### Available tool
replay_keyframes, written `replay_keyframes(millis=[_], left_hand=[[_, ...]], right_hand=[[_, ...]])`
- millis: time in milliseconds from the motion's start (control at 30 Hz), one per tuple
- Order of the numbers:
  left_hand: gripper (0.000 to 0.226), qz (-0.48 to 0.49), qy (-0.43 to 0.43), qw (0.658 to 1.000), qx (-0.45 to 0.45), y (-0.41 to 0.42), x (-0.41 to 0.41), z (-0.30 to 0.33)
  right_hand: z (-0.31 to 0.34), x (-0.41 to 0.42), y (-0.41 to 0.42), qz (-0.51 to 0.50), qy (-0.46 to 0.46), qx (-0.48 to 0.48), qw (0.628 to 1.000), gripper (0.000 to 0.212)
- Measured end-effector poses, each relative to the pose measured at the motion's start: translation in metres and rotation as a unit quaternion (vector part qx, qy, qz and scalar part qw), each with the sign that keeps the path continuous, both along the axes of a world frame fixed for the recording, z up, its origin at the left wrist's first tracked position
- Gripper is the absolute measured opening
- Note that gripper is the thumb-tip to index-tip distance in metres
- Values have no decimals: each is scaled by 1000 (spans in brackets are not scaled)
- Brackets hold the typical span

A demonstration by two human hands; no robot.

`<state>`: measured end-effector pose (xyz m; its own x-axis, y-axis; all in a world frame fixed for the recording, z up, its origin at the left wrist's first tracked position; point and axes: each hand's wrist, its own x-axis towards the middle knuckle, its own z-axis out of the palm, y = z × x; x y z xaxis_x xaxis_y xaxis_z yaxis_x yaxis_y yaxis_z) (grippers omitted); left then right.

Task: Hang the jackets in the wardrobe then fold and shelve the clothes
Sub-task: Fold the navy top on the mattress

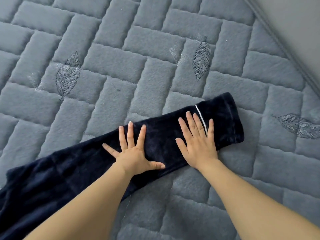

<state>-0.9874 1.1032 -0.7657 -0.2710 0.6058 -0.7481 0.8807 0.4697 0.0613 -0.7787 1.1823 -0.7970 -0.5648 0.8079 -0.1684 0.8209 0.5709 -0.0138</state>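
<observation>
1. Two bare forearms come in from the bottom edge of the view and reach forward over a grey quilted cover (155,70).
2. The left hand (134,153) lies flat on a dark navy garment (164,135). Its fingers are straight and spread wide, the thumb points to the right, and the palm presses down on the cloth. It holds nothing.
3. The right hand (199,141) also lies flat on the same garment, just beside the left hand but not touching it. Its fingers are straight and a little spread, and the heel of the palm sits at the near edge of the cloth.
4. The garment is a long, narrow strip of soft, plush fabric. It lies on the cover and runs diagonally from the lower left corner, where it is wider and wrinkled, up to the right, where it ends in a straight hem.
5. A thin white piping line (201,117) crosses the garment near this hem, touching the fingers of the right hand.
6. Farther away, the cover shows a brick-like stitched pattern with embroidered leaves (201,60).
7. In the upper right corner, the corded edge of the cover (284,49) meets a plain pale surface (297,18).
</observation>
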Motion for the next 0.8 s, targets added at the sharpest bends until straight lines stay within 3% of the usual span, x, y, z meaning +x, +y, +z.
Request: replay_keyframes(millis=[167, 300, 467, 567, 667, 800], left_hand=[[149, -7, 2, 1000, 10, -2, 0, -4], [145, -10, -3, 1000, 26, -5, 0, 0], [90, -33, 75, 976, 203, -97, -43, 6], [76, 18, 130, 968, 214, -195, -99, 9], [73, 52, 134, 973, 178, -267, -152, 19], [67, 111, 158, 967, 164, -342, -214, 28]], right_hand=[[-13, 0, 7, 3, 2, 2, 1000, 68], [-2, -3, 3, -22, -59, -5, 998, 65], [24, -30, -15, -158, -140, -77, 974, 61], [45, -77, -52, -232, -120, -128, 957, 67], [56, -148, -119, -90, -82, -141, 983, 69], [66, -258, -200, 131, 27, -154, 979, 71]])
